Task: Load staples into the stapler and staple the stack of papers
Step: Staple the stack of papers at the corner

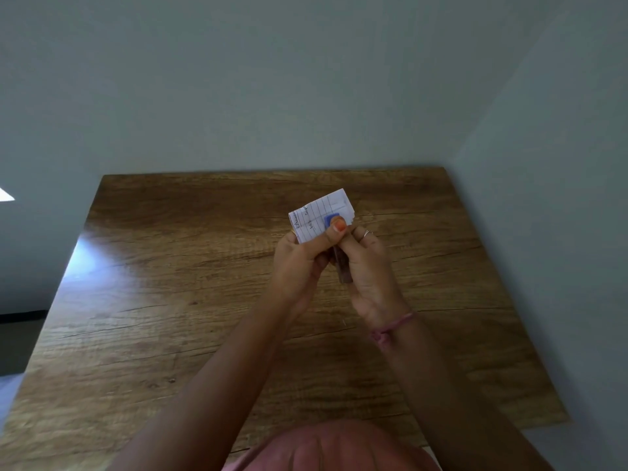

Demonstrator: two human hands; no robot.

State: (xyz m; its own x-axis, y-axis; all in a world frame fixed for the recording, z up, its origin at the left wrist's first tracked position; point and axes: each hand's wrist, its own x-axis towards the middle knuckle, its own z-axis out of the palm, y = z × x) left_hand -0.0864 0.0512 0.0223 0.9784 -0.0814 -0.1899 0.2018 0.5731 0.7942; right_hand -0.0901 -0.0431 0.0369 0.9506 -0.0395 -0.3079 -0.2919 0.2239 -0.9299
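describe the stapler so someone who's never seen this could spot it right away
Start at the wooden table and go to the two hands raised above its middle. Between them is a small folded stack of lined papers. The stapler is the small blue piece clamped over the papers' near edge under a thumb, the only blue thing there.

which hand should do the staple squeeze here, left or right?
Likely left. The left hand has its thumb on the blue stapler, whose head sits over the papers. The right hand grips something dark below, probably the stapler's body.
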